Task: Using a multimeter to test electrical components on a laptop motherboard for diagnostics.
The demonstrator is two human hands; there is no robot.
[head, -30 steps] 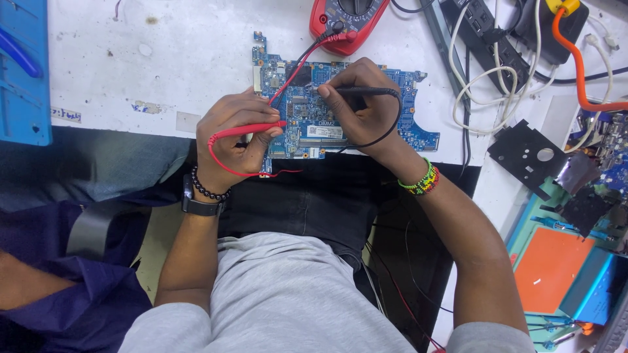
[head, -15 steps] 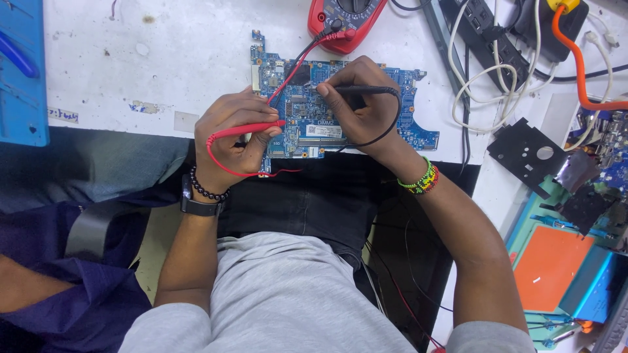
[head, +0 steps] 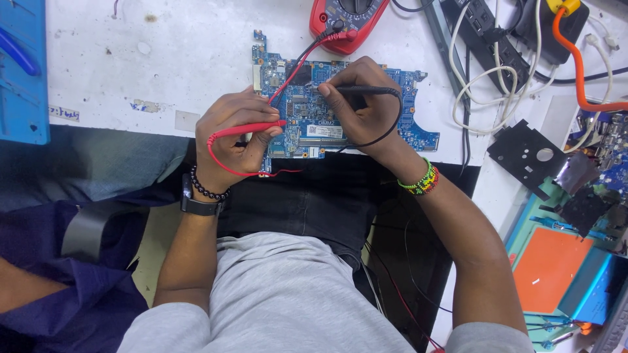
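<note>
Over the circuit board (head: 307,111), both hands pinch probes: left hand (head: 235,134), right hand (head: 360,108).

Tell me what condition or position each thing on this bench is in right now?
left hand: gripping the red probe.
red probe: held level, tip on the board.
right hand: pinching the black probe.
black probe: held level, tip on the board.
circuit board: bare, lying flat at the table edge.
red multimeter: both leads plugged in.
power strip: white cables plugged in.

A blue mat (head: 23,72) at far left — white cables (head: 481,85), black bracket (head: 526,153), orange pad (head: 546,268) right.
</note>
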